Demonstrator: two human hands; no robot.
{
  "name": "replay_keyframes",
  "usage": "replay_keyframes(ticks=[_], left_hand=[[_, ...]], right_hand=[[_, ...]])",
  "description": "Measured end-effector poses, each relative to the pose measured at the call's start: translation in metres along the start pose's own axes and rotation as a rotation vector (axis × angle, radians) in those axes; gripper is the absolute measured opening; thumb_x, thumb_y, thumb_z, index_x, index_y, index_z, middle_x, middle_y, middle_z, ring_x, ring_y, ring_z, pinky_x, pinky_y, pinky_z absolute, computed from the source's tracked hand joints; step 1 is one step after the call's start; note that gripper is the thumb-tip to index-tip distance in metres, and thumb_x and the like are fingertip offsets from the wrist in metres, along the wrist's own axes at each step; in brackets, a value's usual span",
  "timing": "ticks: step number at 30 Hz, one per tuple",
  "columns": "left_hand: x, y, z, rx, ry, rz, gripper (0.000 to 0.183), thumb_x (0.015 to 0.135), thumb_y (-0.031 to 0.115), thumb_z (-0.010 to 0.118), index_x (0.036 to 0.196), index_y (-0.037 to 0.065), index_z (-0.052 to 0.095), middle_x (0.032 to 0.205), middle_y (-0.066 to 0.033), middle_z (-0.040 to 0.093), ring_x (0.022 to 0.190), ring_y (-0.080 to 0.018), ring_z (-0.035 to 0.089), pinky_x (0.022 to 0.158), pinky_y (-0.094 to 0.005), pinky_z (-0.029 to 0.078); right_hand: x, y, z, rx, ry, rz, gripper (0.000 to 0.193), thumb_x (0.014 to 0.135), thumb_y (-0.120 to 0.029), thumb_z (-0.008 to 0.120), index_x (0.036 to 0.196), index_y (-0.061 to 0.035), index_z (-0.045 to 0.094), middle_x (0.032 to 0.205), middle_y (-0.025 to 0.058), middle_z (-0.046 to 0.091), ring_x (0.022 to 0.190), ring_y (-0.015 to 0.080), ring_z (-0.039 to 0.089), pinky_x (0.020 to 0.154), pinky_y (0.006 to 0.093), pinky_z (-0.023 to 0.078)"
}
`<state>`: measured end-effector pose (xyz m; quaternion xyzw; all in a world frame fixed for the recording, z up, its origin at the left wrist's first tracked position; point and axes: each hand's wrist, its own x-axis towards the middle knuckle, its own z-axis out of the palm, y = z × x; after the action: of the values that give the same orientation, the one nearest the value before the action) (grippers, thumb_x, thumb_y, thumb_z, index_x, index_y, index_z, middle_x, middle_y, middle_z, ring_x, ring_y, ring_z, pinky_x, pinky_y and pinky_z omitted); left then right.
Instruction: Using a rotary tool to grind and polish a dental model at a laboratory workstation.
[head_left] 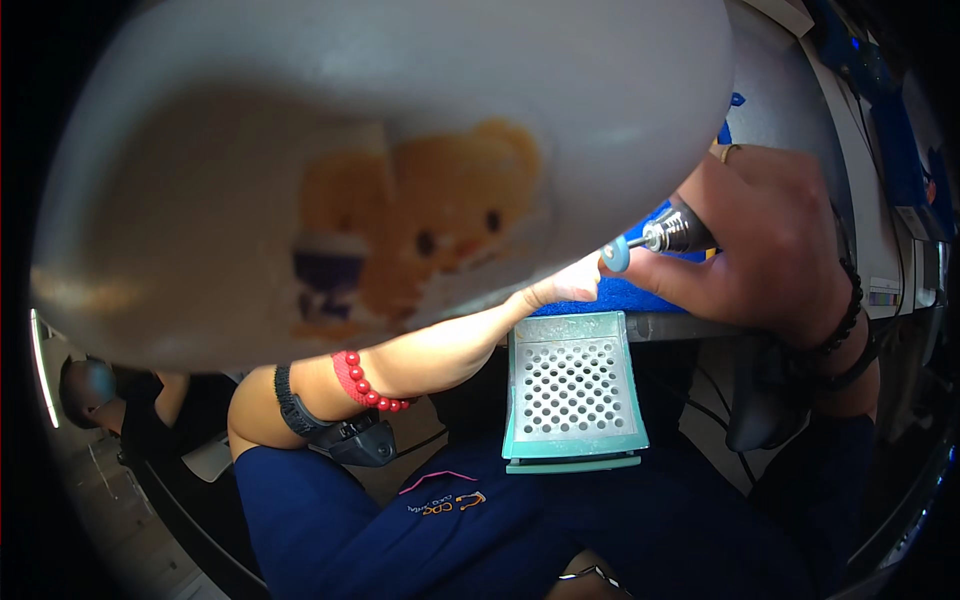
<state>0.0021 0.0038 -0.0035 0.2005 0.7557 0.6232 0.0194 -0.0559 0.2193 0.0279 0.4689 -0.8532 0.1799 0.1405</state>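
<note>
My right hand (765, 235) is closed around a dark handpiece (688, 228), a rotary tool with a metal collar. On its shaft sits a light blue polishing wheel (616, 254), pointing left. My left hand (572, 284) reaches up to the wheel, its fingertips close beside it. Its fingers look pinched together, but a large pale lamp head (630, 90) covers most of that hand, so anything held there is hidden. Beneath both hands lies a blue cloth or mat (640, 296).
A teal tray with a perforated plate (575, 443) juts from the bench edge (668, 327) toward my body. The lamp head, with a bear sticker, fills the upper left. Cables and boxes line the far right. A seated person (150, 405) is at far left.
</note>
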Motion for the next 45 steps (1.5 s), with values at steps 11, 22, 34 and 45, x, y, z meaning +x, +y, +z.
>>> replay_keyframes(ticks=[11,22,34,45], left_hand=[[0.002,0.0,0.001,0.006,-0.013,0.019,0.008,0.078,0.003,0.064,0.082,-0.004,0.064,0.074,-0.0073,0.061,0.06,-0.0101,0.051,0.054,-0.0213,0.041],[0.001,0.002,-0.002,0.03,-0.01,0.03,0.005,0.075,0.001,0.066,0.077,-0.003,0.065,0.074,-0.0074,0.061,0.061,-0.0111,0.054,0.055,-0.0218,0.042],[-0.01,-0.004,-0.007,0.055,0.042,-0.009,0.001,0.074,-0.004,0.065,0.075,-0.004,0.065,0.073,-0.0079,0.062,0.065,-0.012,0.056,0.057,-0.0224,0.044],[-0.004,0.0,-0.002,-0.075,0.046,0.021,0.004,0.074,-0.007,0.061,0.077,-0.005,0.064,0.072,-0.0075,0.062,0.064,-0.0106,0.055,0.056,-0.0214,0.043]], right_hand=[[-0.002,-0.001,0.0,-0.038,-0.069,0.012,0.037,0.055,-0.022,0.078,0.08,-0.0034,0.059,0.057,0.0046,0.05,0.049,0.0218,0.051,0.047,0.0334,0.041],[-0.003,-0.003,0.001,-0.04,-0.079,0.026,0.037,0.053,-0.025,0.079,0.075,-0.0053,0.058,0.06,0.0051,0.052,0.052,0.023,0.052,0.051,0.0347,0.041],[-0.005,-0.005,-0.001,-0.048,-0.108,0.028,0.034,0.053,-0.026,0.079,0.068,-0.0099,0.054,0.063,0.0031,0.05,0.056,0.0224,0.051,0.055,0.0354,0.039],[-0.004,-0.005,0.0,-0.023,-0.097,0.044,0.034,0.053,-0.027,0.079,0.068,-0.0103,0.053,0.061,0.003,0.048,0.054,0.0215,0.049,0.053,0.035,0.038]])
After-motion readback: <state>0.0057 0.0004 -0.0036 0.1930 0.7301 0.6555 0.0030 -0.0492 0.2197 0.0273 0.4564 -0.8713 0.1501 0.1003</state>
